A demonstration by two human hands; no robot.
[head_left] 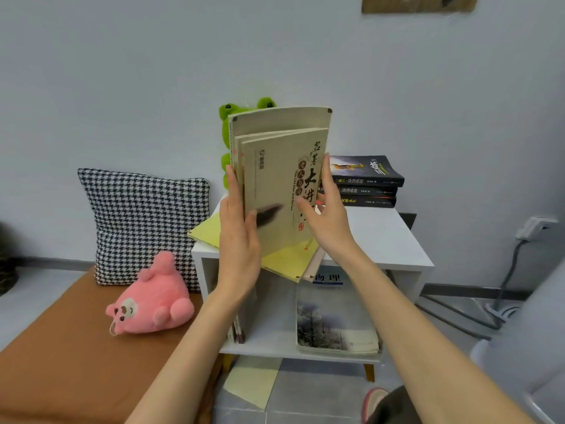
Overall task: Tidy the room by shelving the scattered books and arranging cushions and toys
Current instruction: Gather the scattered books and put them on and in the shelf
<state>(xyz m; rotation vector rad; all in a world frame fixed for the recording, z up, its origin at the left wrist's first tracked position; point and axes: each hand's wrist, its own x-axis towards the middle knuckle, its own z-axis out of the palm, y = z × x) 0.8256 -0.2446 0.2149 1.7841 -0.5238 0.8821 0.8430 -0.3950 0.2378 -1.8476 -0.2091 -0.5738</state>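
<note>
Gripping a bundle of beige books (281,179) upright, lower edge seemingly down on a yellow book (287,260) lying flat on top of the white shelf unit (394,240). On the bundle's left edge, left hand (240,240): fingers (231,182) stretched up along the back, thumb laid on the front cover, pinching the bundle between them. On the right edge, right hand (328,223): forefinger straight up the side, thumb on the front cover beside the lettering, other fingers tucked behind, likewise pinching. Between the two thumbs, the front cover with dark brush lettering. Just behind the left fingertips, a green frog toy (227,117), mostly hidden by the bundle. Just right of the right fingers, a stack of dark books (367,182) flat on the same top. Below both wrists, the unit's open compartment, with a large book (333,319) leaning inside. Well left of the left hand, a checked cushion (143,221) propped against the wall and a pink toy (153,301) lying on a brown bench (61,347). On the floor under the forearms, a yellow sheet (250,384).
</note>
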